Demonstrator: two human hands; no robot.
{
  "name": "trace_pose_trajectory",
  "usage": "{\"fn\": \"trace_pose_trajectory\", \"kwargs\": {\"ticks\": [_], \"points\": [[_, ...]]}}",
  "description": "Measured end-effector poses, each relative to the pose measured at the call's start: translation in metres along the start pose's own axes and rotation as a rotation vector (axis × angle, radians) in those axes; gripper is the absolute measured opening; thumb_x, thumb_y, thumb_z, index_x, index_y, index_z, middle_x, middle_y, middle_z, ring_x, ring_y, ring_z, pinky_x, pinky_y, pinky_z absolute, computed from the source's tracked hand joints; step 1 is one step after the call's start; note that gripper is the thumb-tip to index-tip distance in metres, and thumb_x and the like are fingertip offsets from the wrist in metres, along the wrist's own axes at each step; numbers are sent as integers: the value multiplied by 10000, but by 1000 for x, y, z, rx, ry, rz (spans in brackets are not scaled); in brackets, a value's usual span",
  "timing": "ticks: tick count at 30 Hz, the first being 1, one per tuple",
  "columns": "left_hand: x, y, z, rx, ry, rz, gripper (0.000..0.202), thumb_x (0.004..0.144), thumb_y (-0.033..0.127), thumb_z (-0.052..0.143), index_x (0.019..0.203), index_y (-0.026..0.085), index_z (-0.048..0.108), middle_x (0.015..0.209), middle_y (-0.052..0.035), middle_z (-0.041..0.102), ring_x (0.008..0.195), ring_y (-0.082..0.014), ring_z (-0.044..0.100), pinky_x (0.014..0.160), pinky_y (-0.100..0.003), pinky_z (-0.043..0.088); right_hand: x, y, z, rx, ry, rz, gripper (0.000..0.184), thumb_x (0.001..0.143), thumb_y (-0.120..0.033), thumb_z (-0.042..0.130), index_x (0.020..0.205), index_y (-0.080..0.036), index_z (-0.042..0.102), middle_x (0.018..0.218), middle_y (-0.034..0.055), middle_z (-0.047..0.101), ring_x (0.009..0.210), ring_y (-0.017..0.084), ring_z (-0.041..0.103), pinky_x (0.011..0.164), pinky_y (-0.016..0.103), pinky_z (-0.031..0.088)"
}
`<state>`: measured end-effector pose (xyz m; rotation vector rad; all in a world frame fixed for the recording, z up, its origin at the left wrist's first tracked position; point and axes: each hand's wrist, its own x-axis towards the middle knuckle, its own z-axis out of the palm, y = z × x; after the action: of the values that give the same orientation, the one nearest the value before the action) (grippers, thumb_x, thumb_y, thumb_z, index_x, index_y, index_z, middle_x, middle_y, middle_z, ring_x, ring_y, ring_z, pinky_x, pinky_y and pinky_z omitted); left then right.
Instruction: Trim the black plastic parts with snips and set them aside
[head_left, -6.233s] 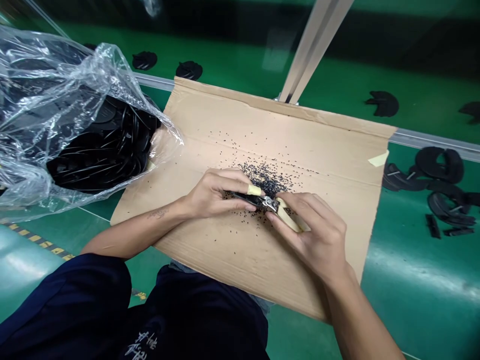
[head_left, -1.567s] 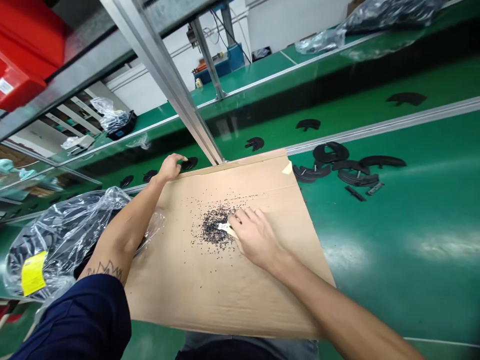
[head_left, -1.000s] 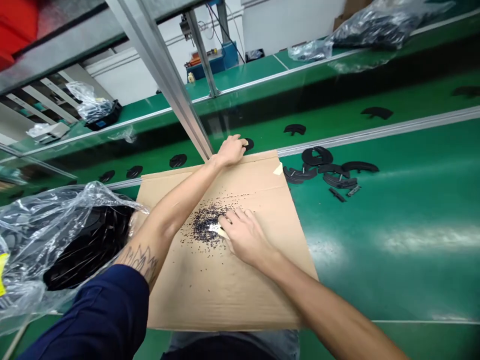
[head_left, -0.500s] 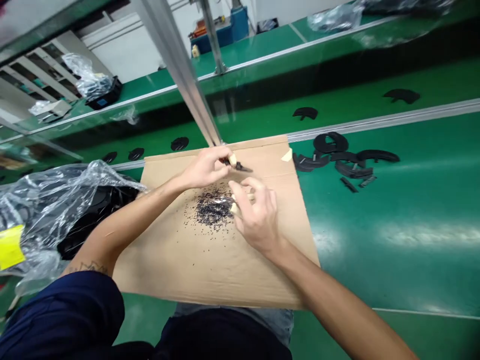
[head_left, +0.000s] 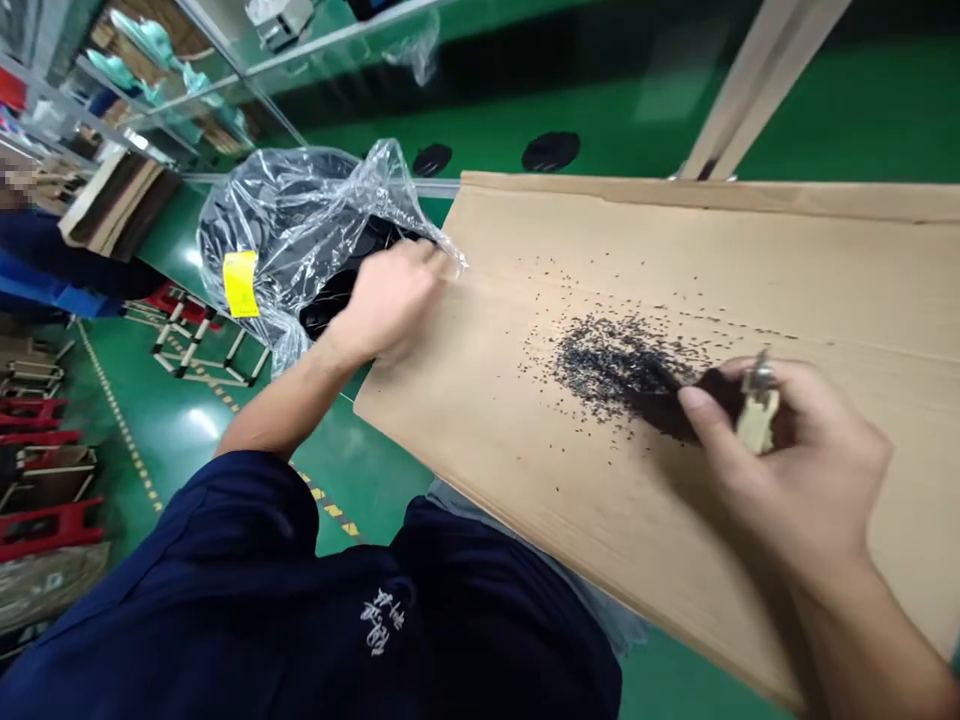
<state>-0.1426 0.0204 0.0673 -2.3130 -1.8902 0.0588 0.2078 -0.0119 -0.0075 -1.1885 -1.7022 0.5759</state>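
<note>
Far left, low red stands [head_left: 45,490] sit on a green floor, well below the work. Next comes a clear plastic bag [head_left: 300,200] with a yellow label [head_left: 240,284], holding black curved parts [head_left: 349,290] and slumped against a corner of a cardboard sheet [head_left: 600,230]. The person's left hand [head_left: 386,300] is blurred at the bag's mouth, its fingers curled toward the plastic; whether it has hold of anything, I cannot tell. A navy sleeve [head_left: 225,540] crosses the lower left, close to the sheet's edge.

Across the middle of the sheet lies a heap of black crumbs [head_left: 622,360], thinning outward into loose specks. At the right, the mostly closed right hand [head_left: 795,470] pinches small cutters [head_left: 757,420] with cream tape on the grip and a bright metal tip pointing up, just beside the heap.

The crumbs are the likeliest trouble: a wrist or sleeve dragged across the sheet could spread them, and any tilt of the cardboard could spill them onto the green belt [head_left: 862,90]. A hard tug could slide the bag off the corner, and a slipped grip could let the exposed tip nick a finger.
</note>
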Motion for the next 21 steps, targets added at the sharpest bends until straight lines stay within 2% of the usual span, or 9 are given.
{"fn": "trace_pose_trajectory", "kwargs": {"ticks": [2,5,7,9,12,15,18,21], "points": [[-7,-40,9,96,73,-128,208,961,342,528,943,158,621,931,-102,688,953,-227,621,857,-363,514,1,-1,-1,3,27,91,155,855,-351,731,971,-284,654,859,27,659,674,181,569,602,345,449],[-18,-76,27,-70,223,-67,238,944,446,584,934,214,634,713,-7,613,853,-182,598,894,-332,494,4,-3,-2,31,-4,218,119,884,-374,698,978,-328,642,912,45,636,780,214,564,686,384,446],[-25,-83,28,-183,310,-28,208,944,451,599,984,257,663,684,16,593,823,-174,593,922,-326,479,5,-3,-1,60,-2,226,119,862,-361,720,935,-322,633,889,49,625,773,215,556,685,393,443],[-28,-77,17,-194,378,-45,179,943,403,618,1049,276,686,755,7,630,823,-184,598,928,-351,476,7,-2,1,79,29,195,155,806,-330,761,867,-293,624,823,41,614,707,199,543,632,384,434],[-26,-49,-9,-130,501,-47,160,964,325,590,1060,267,705,873,-27,674,819,-203,611,833,-394,510,8,-2,1,109,38,218,172,776,-317,776,826,-265,620,779,32,604,655,174,525,586,357,418],[-18,-3,-20,-212,624,126,160,1000,267,538,1035,285,692,822,-14,697,812,-201,639,743,-388,552,6,-8,0,178,-10,300,178,785,-327,771,832,-254,616,762,12,586,644,157,503,589,329,415],[-11,52,-5,-363,720,319,141,990,204,555,1039,267,672,837,3,728,812,-169,676,754,-349,589,1,-15,-1,306,-66,424,215,759,-332,784,825,-232,605,735,-28,546,635,128,479,590,285,407],[-5,101,21,-530,674,562,142,997,196,541,1070,239,655,1044,2,760,911,-138,732,805,-290,627,-3,-17,0,505,-126,566,236,759,-361,769,816,-214,593,729,-36,537,639,116,481,594,266,408]]}}
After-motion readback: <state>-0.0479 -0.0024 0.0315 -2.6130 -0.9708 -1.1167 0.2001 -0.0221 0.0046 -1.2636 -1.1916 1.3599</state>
